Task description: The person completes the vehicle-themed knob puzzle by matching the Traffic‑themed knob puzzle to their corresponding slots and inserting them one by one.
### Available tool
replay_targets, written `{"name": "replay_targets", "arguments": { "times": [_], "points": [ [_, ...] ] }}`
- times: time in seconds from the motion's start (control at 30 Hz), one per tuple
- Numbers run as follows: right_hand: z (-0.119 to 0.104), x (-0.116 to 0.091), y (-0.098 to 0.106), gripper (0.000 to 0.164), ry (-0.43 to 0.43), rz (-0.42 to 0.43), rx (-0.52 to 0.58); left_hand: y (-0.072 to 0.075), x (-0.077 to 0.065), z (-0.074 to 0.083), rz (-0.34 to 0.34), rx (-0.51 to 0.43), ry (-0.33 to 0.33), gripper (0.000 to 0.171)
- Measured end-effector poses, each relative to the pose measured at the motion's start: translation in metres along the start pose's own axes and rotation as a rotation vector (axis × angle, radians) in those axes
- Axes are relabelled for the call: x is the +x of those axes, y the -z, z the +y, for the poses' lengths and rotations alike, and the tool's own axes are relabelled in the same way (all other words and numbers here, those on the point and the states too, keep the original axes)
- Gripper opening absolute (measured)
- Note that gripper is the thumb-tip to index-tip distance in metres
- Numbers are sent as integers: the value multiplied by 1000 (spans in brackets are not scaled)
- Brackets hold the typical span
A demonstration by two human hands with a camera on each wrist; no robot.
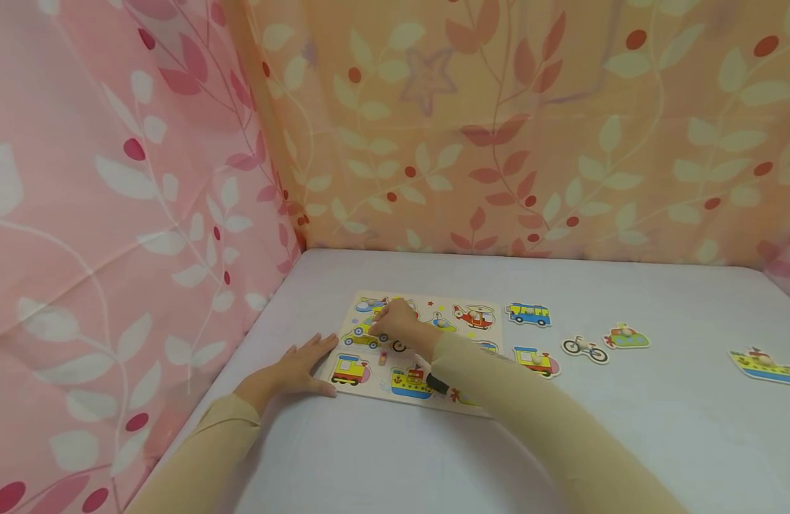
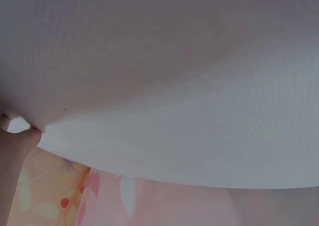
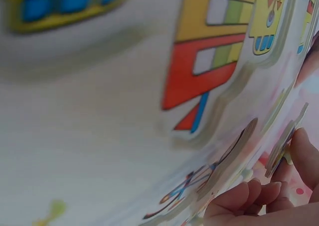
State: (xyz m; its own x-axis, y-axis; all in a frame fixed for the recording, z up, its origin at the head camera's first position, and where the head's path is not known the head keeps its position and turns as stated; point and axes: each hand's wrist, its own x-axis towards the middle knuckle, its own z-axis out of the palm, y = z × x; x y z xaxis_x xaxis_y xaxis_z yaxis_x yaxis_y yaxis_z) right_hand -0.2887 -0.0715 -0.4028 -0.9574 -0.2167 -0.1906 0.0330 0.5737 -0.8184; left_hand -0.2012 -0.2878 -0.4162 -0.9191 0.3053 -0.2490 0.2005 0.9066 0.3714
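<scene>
A wooden puzzle board with vehicle pictures lies on the table. Above its left part, my right hand pinches a small car-shaped puzzle piece. In the right wrist view the right hand has the thin piece, seen nearly edge-on, between thumb and fingers. My left hand rests flat at the board's left edge, fingers spread. Only some fingertips of the left hand show in the left wrist view. My right forearm covers part of the board's right side.
Right of the board lie a bus piece, a train piece, a bicycle piece and a submarine piece. A ship piece lies far right. Patterned curtains hang behind and left of the white table.
</scene>
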Motion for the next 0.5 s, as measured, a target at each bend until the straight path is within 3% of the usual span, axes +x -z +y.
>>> {"name": "replay_targets", "arguments": {
  "times": [0.3,0.5],
  "points": [
    [-11,1,-12,16,-80,-55,-8,-1,0,-2,-3,-3,-11,108],
    [-13,3,-21,21,-59,-62,-179,-2,2,-5,12,-14,-31,107]
  ]
}}
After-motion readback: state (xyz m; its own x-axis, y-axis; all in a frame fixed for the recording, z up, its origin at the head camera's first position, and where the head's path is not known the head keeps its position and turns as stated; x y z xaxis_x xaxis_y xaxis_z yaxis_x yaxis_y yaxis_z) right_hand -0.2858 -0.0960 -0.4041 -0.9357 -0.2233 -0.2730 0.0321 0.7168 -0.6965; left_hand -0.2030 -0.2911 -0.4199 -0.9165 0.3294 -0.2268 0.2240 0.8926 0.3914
